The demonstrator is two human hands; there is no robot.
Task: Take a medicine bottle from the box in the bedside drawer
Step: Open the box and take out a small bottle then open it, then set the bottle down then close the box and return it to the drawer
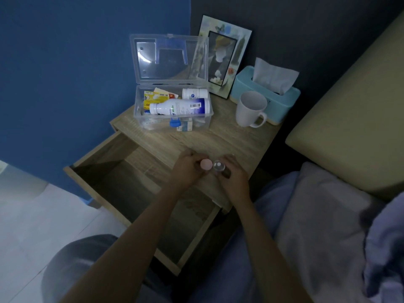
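Observation:
A clear plastic box stands open on the wooden bedside table, its lid tilted back. Inside lie a large white bottle, a smaller white bottle and several packets. The drawer below is pulled out and looks bare. Over the table's front edge my left hand holds a small bottle with a pink top. Right beside it my right hand grips a small clear cap. The two hands nearly touch.
A white mug, a teal tissue box and a framed picture stand at the back right of the table. A bed with a pillow lies to the right. A blue wall is on the left, pale floor below.

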